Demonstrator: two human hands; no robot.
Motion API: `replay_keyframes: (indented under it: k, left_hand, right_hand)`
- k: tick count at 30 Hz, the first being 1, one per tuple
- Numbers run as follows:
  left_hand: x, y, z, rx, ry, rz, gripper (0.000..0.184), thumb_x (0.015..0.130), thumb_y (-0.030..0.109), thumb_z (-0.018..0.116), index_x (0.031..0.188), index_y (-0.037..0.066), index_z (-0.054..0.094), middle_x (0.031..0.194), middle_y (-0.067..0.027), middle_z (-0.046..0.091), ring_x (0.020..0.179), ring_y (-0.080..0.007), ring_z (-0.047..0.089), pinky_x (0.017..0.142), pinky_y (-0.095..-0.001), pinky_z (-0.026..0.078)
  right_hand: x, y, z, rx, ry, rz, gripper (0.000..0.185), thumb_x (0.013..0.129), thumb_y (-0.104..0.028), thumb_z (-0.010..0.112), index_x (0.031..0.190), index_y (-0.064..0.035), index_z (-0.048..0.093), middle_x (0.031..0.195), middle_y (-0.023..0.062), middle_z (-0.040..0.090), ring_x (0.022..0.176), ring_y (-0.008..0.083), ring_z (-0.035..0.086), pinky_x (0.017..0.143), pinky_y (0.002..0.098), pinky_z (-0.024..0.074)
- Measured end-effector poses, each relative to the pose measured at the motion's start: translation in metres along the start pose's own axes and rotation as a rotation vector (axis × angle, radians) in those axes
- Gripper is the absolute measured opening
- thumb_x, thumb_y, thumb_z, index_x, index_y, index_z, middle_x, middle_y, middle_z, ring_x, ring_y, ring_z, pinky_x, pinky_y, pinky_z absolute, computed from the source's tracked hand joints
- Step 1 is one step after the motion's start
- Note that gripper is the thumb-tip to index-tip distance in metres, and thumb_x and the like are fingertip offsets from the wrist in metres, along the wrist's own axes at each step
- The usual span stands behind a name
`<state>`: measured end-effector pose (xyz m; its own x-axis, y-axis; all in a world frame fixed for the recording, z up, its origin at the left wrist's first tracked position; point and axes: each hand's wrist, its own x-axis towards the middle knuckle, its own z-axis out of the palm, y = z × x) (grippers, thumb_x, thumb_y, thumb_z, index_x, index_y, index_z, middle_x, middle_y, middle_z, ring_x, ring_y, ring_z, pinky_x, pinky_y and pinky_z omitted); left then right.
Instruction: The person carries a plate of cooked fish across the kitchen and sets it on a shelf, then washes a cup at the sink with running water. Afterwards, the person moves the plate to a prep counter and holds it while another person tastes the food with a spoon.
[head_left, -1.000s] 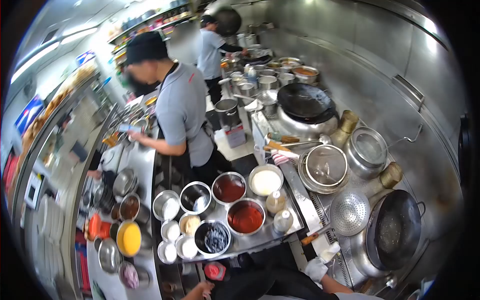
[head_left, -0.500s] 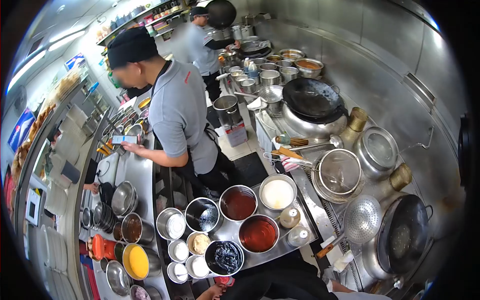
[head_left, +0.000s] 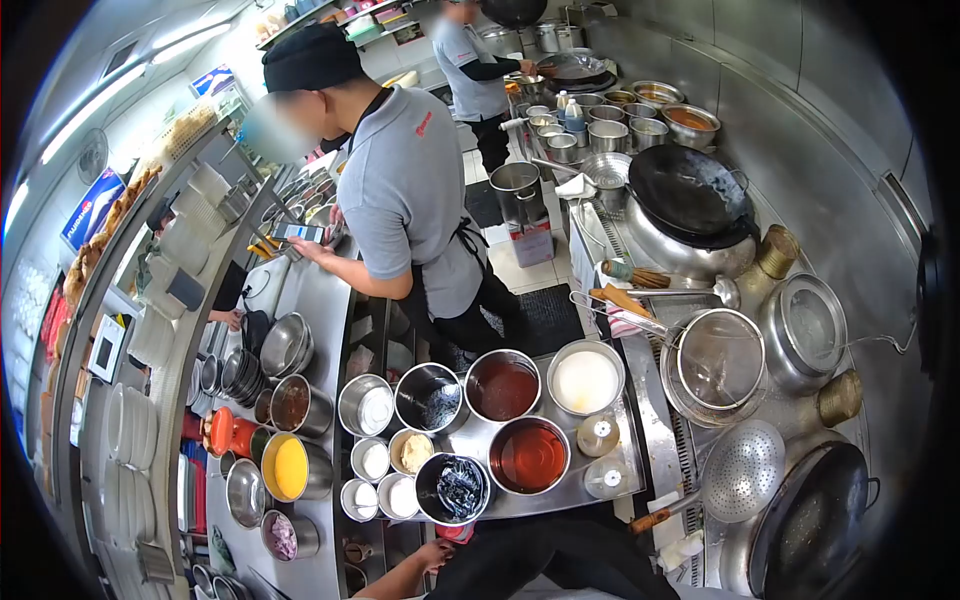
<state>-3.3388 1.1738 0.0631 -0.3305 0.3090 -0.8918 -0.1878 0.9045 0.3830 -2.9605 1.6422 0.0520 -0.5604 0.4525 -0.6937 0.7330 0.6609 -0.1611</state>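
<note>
At the bottom edge, my left hand (head_left: 434, 555) is low beside my black-clad leg (head_left: 540, 555), fingers curled. Whatever it may hold is hidden. Right by its fingertips is a small red object (head_left: 457, 533), partly covered by a pot of dark, glossy contents (head_left: 455, 488). My right hand is out of view. In front of me, a steel counter carries a pot of red liquid (head_left: 529, 455), a pot of dark red sauce (head_left: 503, 386), a pot of white contents (head_left: 586, 377) and a bowl of pale yellow paste (head_left: 412, 452).
A co-worker (head_left: 405, 185) stands ahead on the left, holding a phone (head_left: 302, 232). Another person (head_left: 470, 70) works farther back. On the right are a wok (head_left: 812, 520), a perforated ladle (head_left: 743, 470) and a mesh strainer (head_left: 720, 358). A pot of yellow liquid (head_left: 291, 467) stands left.
The camera view has turned left, so most things appear farther right and the nearer pots higher. My right forearm has left the view. The co-worker's other hand now shows near the phone.
</note>
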Motion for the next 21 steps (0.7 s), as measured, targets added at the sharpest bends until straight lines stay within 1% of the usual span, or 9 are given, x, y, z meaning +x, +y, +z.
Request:
replay_keyframes:
  k: [2, 4, 5, 7, 8, 10, 13, 17, 21]
  left_hand:
    - [0.005, -0.004, 0.003, 0.139, -0.047, 0.269, 0.027, 0.094, 0.023, 0.063, 0.12, 0.019, 0.065, 0.115, 0.0039, 0.067, 0.094, -0.016, 0.066, 0.082, -0.0482, 0.054]
    - [-0.009, 0.023, 0.012, 0.088, 0.048, 0.024, 0.03, 0.094, 0.024, 0.063, 0.123, 0.019, 0.064, 0.115, 0.0036, 0.067, 0.092, -0.0152, 0.066, 0.08, -0.046, 0.055]
    - [-0.021, 0.039, 0.014, 0.088, 0.051, 0.026, 0.03, 0.094, 0.024, 0.063, 0.123, 0.019, 0.064, 0.115, 0.0036, 0.067, 0.092, -0.0152, 0.066, 0.08, -0.046, 0.055]
    - [-0.036, 0.061, 0.016, -0.076, 0.107, -0.193, 0.032, 0.094, 0.026, 0.063, 0.125, 0.019, 0.064, 0.109, 0.0004, 0.067, 0.091, -0.0159, 0.065, 0.08, -0.0475, 0.056]
    - [-0.038, 0.062, 0.016, -0.075, 0.108, -0.191, 0.032, 0.094, 0.026, 0.063, 0.125, 0.019, 0.064, 0.109, 0.0004, 0.067, 0.091, -0.0159, 0.065, 0.08, -0.0475, 0.056]
    - [-0.04, 0.054, 0.017, -0.137, 0.097, -0.196, 0.035, 0.094, 0.032, 0.065, 0.127, 0.02, 0.063, 0.104, -0.0019, 0.067, 0.088, -0.017, 0.064, 0.08, -0.0476, 0.056]
    - [-0.02, 0.027, 0.018, -0.12, 0.108, -0.203, 0.036, 0.094, 0.036, 0.066, 0.127, 0.021, 0.063, 0.102, -0.0023, 0.068, 0.086, -0.0174, 0.064, 0.079, -0.0469, 0.056]
    - [0.011, -0.012, 0.02, -0.176, 0.1, -0.138, 0.035, 0.094, 0.036, 0.067, 0.126, 0.021, 0.064, 0.102, -0.0022, 0.068, 0.087, -0.0179, 0.064, 0.08, -0.0464, 0.056]
    - [0.025, -0.017, 0.014, -0.185, 0.066, -0.033, 0.034, 0.093, 0.033, 0.067, 0.125, 0.02, 0.064, 0.101, -0.0024, 0.068, 0.089, -0.0168, 0.065, 0.08, -0.045, 0.056]
  right_hand:
    - [0.002, 0.003, -0.006, -0.001, -0.005, -0.009, 0.012, 0.082, -0.016, 0.062, 0.074, -0.0097, 0.069, 0.071, 0.0152, 0.065, 0.075, 0.0351, 0.069, 0.068, 0.0452, 0.0552]
    - [0.006, 0.003, -0.011, 0.0, -0.008, -0.019, 0.012, 0.082, -0.016, 0.062, 0.074, -0.0095, 0.069, 0.071, 0.0154, 0.065, 0.075, 0.0352, 0.069, 0.068, 0.0452, 0.0552]
    - [0.007, 0.004, -0.013, -0.002, -0.01, -0.02, 0.012, 0.081, -0.016, 0.062, 0.075, -0.0094, 0.069, 0.071, 0.0154, 0.066, 0.075, 0.0353, 0.069, 0.068, 0.0452, 0.0552]
    - [0.008, 0.006, -0.016, -0.002, -0.016, -0.029, 0.012, 0.081, -0.017, 0.062, 0.075, -0.0092, 0.07, 0.072, 0.0156, 0.066, 0.076, 0.0355, 0.069, 0.068, 0.0453, 0.0552]
    - [0.009, 0.006, -0.017, -0.001, -0.017, -0.031, 0.012, 0.081, -0.017, 0.062, 0.075, -0.0091, 0.07, 0.072, 0.0157, 0.066, 0.076, 0.0355, 0.069, 0.068, 0.0453, 0.0552]
    - [0.008, 0.007, -0.019, -0.001, -0.023, -0.034, 0.013, 0.081, -0.018, 0.063, 0.075, -0.0089, 0.07, 0.073, 0.0159, 0.066, 0.076, 0.0357, 0.069, 0.069, 0.0454, 0.0553]
    - [0.007, 0.009, -0.021, 0.002, -0.028, -0.04, 0.013, 0.081, -0.018, 0.063, 0.075, -0.0086, 0.07, 0.073, 0.0161, 0.066, 0.076, 0.0359, 0.069, 0.069, 0.0454, 0.0553]
    - [0.005, 0.011, -0.022, 0.013, -0.038, -0.043, 0.014, 0.081, -0.019, 0.063, 0.076, -0.0083, 0.07, 0.074, 0.0165, 0.067, 0.077, 0.0363, 0.069, 0.069, 0.0455, 0.0553]
    - [0.002, 0.012, -0.022, 0.026, -0.046, -0.044, 0.014, 0.081, -0.02, 0.064, 0.076, -0.0079, 0.07, 0.075, 0.0168, 0.067, 0.077, 0.0366, 0.069, 0.069, 0.0456, 0.0554]
